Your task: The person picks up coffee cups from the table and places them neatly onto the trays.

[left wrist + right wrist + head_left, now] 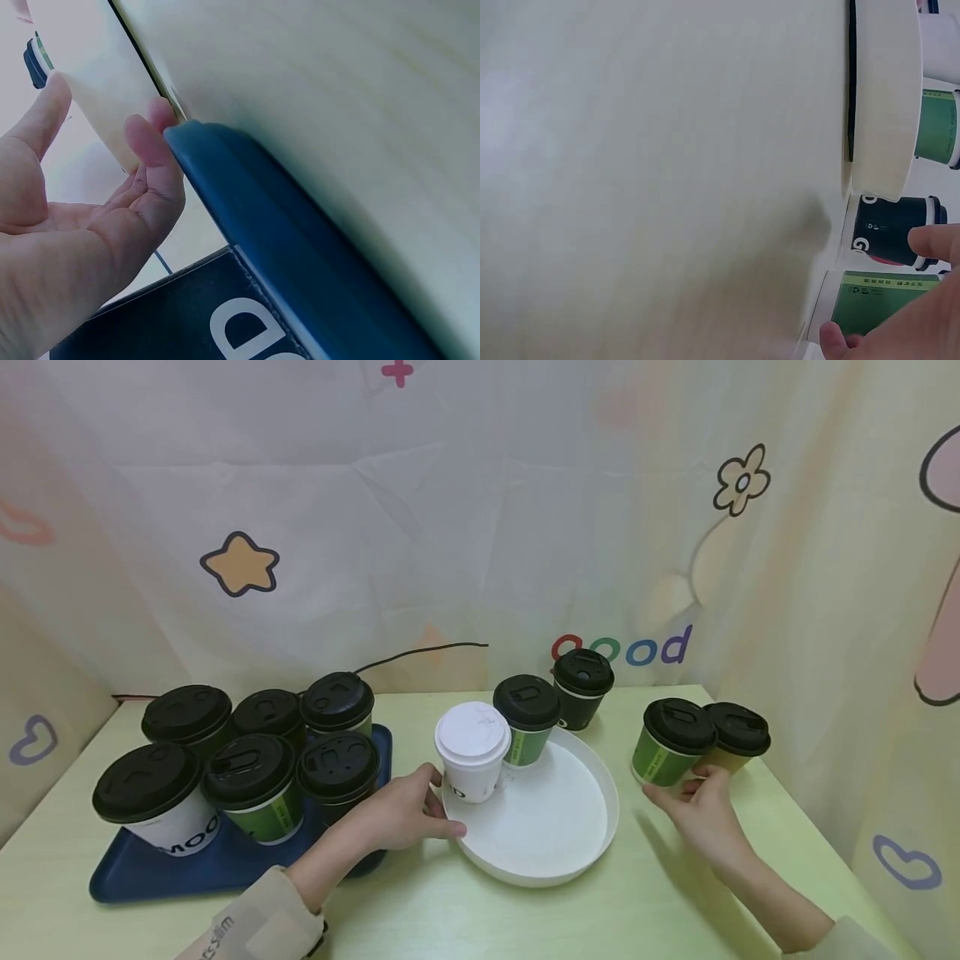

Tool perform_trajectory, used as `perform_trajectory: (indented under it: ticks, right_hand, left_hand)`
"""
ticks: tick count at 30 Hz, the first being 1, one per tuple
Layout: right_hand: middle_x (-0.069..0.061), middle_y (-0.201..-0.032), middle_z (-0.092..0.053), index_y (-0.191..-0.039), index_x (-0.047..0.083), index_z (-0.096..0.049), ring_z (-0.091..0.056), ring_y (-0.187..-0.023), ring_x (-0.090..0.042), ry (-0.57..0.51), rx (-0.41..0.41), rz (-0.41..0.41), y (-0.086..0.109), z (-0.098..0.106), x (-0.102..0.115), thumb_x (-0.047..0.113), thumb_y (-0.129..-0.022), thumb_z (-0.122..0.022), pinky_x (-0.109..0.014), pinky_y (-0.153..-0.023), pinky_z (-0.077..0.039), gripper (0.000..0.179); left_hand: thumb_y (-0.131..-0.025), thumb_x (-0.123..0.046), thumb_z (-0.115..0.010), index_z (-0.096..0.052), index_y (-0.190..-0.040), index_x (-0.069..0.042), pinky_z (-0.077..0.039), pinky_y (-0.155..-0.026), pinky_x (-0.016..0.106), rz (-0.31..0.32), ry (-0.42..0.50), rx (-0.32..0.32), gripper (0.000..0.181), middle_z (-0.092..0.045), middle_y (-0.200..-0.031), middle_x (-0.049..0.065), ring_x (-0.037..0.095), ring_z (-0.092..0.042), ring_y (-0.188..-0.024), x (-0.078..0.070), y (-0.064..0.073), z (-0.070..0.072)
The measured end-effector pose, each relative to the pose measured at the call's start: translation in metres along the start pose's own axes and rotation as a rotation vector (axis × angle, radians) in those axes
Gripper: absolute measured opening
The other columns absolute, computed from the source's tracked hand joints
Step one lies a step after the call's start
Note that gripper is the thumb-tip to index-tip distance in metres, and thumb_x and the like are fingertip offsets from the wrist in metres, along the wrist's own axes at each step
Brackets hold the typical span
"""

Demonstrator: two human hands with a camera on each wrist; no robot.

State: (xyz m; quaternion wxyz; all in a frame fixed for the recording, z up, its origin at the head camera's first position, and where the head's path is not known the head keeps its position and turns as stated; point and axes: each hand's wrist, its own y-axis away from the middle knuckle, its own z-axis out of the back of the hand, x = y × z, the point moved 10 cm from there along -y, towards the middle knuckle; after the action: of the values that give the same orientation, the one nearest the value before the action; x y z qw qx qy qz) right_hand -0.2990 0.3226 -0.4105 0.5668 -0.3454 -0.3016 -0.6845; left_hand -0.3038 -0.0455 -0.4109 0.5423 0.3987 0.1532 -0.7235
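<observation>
My left hand holds the left rim of a round white tray, thumb at the upper edge and fingers low on the side. On this tray stand a white paper cup with a white lid and a green paper cup with a black lid. To the right, my right hand grips another green paper cup low down, its thumb on the near left side. A black-lidded cup stands directly behind that hand. The right wrist view catches the gripped green cup near its edge.
A blue tray at the left bears several black-lidded cups. Its edge runs close beside my left wrist. A dark cup stands on the table behind the white tray. A patterned curtain hangs behind the table.
</observation>
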Motion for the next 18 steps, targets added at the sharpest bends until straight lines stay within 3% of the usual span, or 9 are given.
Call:
perform_trajectory:
  ticks: [3,7,9,13,16,18]
  right_hand:
    - [-0.029,-0.134,-0.032,-0.144,-0.016,-0.016,-0.038,-0.112,-0.032,-0.044,-0.027,0.031,-0.006,0.001,0.002,0.018,-0.097,-0.072,-0.029,-0.086,-0.038,0.081]
    - [-0.027,-0.133,-0.043,-0.142,-0.015,-0.028,-0.047,-0.106,-0.023,-0.07,-0.045,0.087,-0.012,0.001,0.009,0.012,-0.095,-0.074,-0.016,-0.081,-0.04,0.071]
    - [-0.027,-0.135,-0.047,-0.142,-0.013,-0.031,-0.051,-0.109,-0.022,-0.095,-0.04,0.094,-0.014,0.0,0.011,0.01,-0.095,-0.074,-0.014,-0.085,-0.042,0.068]
    - [-0.031,-0.149,-0.03,-0.149,-0.011,-0.014,-0.038,-0.135,-0.034,-0.14,-0.008,0.016,-0.019,-0.004,0.005,0.013,-0.096,-0.073,-0.034,-0.113,-0.032,0.083]
    - [-0.034,-0.154,-0.014,-0.151,-0.01,0.001,-0.021,-0.145,-0.041,-0.155,-0.006,-0.047,-0.021,-0.006,0.0,0.017,-0.097,-0.073,-0.047,-0.121,-0.017,0.095]
    - [-0.034,-0.154,-0.012,-0.151,-0.01,0.003,-0.019,-0.146,-0.042,-0.156,-0.02,-0.061,-0.023,-0.007,-0.001,0.017,-0.097,-0.073,-0.048,-0.121,-0.015,0.097]
  left_hand:
    - [-0.085,-0.03,-0.088,-0.052,-0.124,0.0,-0.05,-0.072,0.035,0.001,0.001,-0.002,0.061,-0.066,-0.091,0.0,0.018,-0.06,-0.081,0.0,0.0,0.0]
    - [-0.085,-0.03,-0.087,-0.051,-0.125,0.0,-0.05,-0.073,0.036,-0.002,0.003,-0.001,0.061,-0.066,-0.091,0.0,0.017,-0.06,-0.081,0.001,0.0,0.0]
    - [-0.085,-0.031,-0.087,-0.051,-0.125,0.0,-0.051,-0.073,0.036,-0.004,0.004,0.001,0.062,-0.066,-0.091,0.0,0.017,-0.06,-0.081,0.001,0.0,0.0]
    - [-0.085,-0.031,-0.088,-0.051,-0.125,0.0,-0.051,-0.073,0.036,-0.005,0.007,0.002,0.063,-0.066,-0.091,0.0,0.017,-0.06,-0.081,0.002,-0.001,0.0]
    - [-0.085,-0.031,-0.088,-0.051,-0.125,0.0,-0.051,-0.073,0.036,-0.006,0.01,0.003,0.062,-0.066,-0.091,0.0,0.017,-0.06,-0.081,0.002,-0.001,0.0]
    - [-0.084,-0.031,-0.088,-0.051,-0.125,0.0,-0.051,-0.072,0.035,-0.007,0.012,0.002,0.062,-0.066,-0.091,0.0,0.017,-0.06,-0.081,0.002,-0.001,0.0]
